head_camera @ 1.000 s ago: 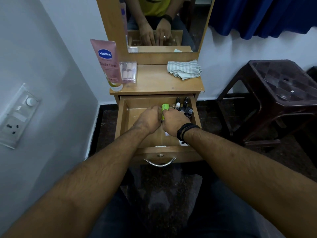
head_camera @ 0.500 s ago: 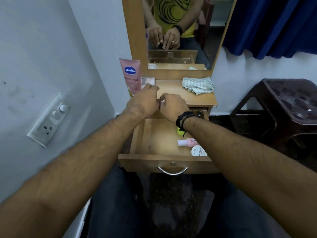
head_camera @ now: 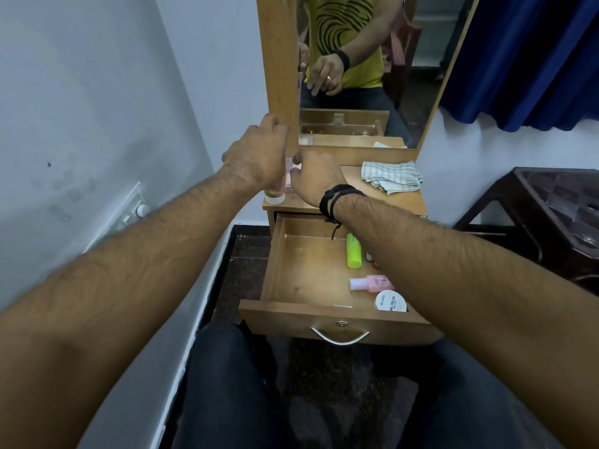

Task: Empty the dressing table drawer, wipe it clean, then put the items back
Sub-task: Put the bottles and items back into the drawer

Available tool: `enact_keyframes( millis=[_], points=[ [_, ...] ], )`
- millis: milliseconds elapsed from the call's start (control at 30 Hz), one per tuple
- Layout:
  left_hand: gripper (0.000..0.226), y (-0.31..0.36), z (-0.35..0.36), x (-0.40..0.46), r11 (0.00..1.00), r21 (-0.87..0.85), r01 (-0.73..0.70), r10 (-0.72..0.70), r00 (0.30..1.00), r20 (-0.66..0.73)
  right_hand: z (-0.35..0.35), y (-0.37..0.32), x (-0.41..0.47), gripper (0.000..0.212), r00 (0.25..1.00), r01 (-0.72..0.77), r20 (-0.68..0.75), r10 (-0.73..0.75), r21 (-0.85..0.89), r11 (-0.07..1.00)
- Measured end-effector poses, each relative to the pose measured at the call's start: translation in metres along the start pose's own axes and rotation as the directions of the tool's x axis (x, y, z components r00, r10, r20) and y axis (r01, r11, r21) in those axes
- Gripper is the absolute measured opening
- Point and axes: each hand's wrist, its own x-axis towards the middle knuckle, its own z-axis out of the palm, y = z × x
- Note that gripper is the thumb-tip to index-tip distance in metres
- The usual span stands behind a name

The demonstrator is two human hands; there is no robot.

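Observation:
The dressing table drawer (head_camera: 275, 264) is pulled out. On its right side lie a green bottle (head_camera: 354, 251), a pink bottle (head_camera: 369, 282) and a white nail polish jar (head_camera: 390, 301); my right forearm hides part of that side. My left hand (head_camera: 259, 150) is curled around the pink Vaseline tube, whose clear cap (head_camera: 275, 197) shows below it on the tabletop (head_camera: 398, 202). My right hand (head_camera: 312, 178) hovers beside it, in front of a small clear box (head_camera: 288, 175). In the mirror (head_camera: 372, 76) its fingers are loosely apart and hold nothing.
A folded striped cloth (head_camera: 390, 176) lies on the tabletop's right side. A dark plastic stool (head_camera: 551, 215) stands to the right, below a blue curtain (head_camera: 534, 59). The white wall at left carries a switch panel (head_camera: 133, 210). My knees are under the drawer front.
Both hands rose out of the drawer to the left back of the tabletop. The green bottle was left lying in the drawer. The left hand moved up onto the Vaseline tube.

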Motion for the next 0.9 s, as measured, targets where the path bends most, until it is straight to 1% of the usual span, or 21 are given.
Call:
enact_keyframes(
  millis=[100,167,267,300,367,433,467,567,633,700,733,800,833,900],
  points=[
    [0.081,-0.004,-0.001,0.003,0.999,0.036,0.011,-0.013,0.999,0.051,0.000,0.001,-0.004,0.035,1.000,-0.003,0.017,0.003,-0.007,1.000],
    [0.079,-0.005,-0.001,0.005,0.999,0.052,0.015,-0.017,0.999,0.043,0.000,0.004,-0.007,0.035,1.000,0.000,0.025,0.000,-0.008,1.000],
    [0.070,-0.001,-0.003,0.007,0.996,0.093,-0.001,0.002,1.000,-0.012,0.004,0.011,-0.008,0.037,1.000,0.004,0.020,-0.003,-0.024,1.000],
    [0.063,0.001,-0.004,0.008,0.994,0.109,-0.014,0.016,1.000,-0.017,0.005,0.014,-0.007,0.041,1.000,0.005,0.020,-0.004,-0.025,1.000],
    [0.045,0.003,-0.006,0.009,0.990,0.134,-0.040,0.044,0.999,-0.029,0.009,0.022,-0.008,0.055,0.999,0.010,0.042,-0.010,0.008,1.000],
    [0.025,0.005,-0.012,0.008,0.995,0.091,-0.038,0.042,0.998,-0.042,0.012,0.030,-0.011,0.072,0.997,0.035,0.064,-0.039,0.065,0.997],
    [0.021,0.007,-0.017,0.007,0.999,0.038,-0.035,0.036,0.999,-0.038,0.012,0.035,-0.014,0.079,0.996,0.060,0.057,-0.066,0.096,0.994],
    [0.020,0.011,-0.030,-0.001,0.988,-0.152,-0.040,0.042,0.999,0.008,0.009,0.052,-0.023,0.089,0.986,0.155,0.038,-0.160,0.119,0.981],
    [0.012,0.010,-0.028,-0.008,0.953,-0.302,0.014,0.010,0.997,0.075,0.004,0.065,-0.031,0.085,0.976,0.182,0.099,-0.193,0.116,0.977],
    [0.011,0.004,-0.010,-0.015,0.875,-0.462,0.146,-0.029,0.968,0.250,0.000,0.075,-0.040,0.072,0.963,0.163,0.209,-0.171,0.055,0.985],
    [0.012,0.001,0.003,-0.018,0.851,-0.483,0.206,-0.030,0.937,0.348,0.000,0.080,-0.044,0.066,0.947,0.170,0.279,-0.161,-0.007,0.985],
    [0.016,-0.002,0.032,-0.026,0.859,-0.440,0.259,-0.012,0.871,0.490,0.005,0.085,-0.053,0.061,0.884,0.199,0.450,-0.127,-0.117,0.973],
    [0.017,-0.002,0.045,-0.030,0.884,-0.396,0.250,-0.002,0.848,0.530,0.010,0.086,-0.058,0.058,0.845,0.203,0.526,-0.094,-0.153,0.967],
    [0.016,0.000,0.069,-0.038,0.943,-0.280,0.178,0.017,0.818,0.575,0.023,0.090,-0.065,0.052,0.778,0.190,0.627,-0.025,-0.198,0.962]
  ],
)
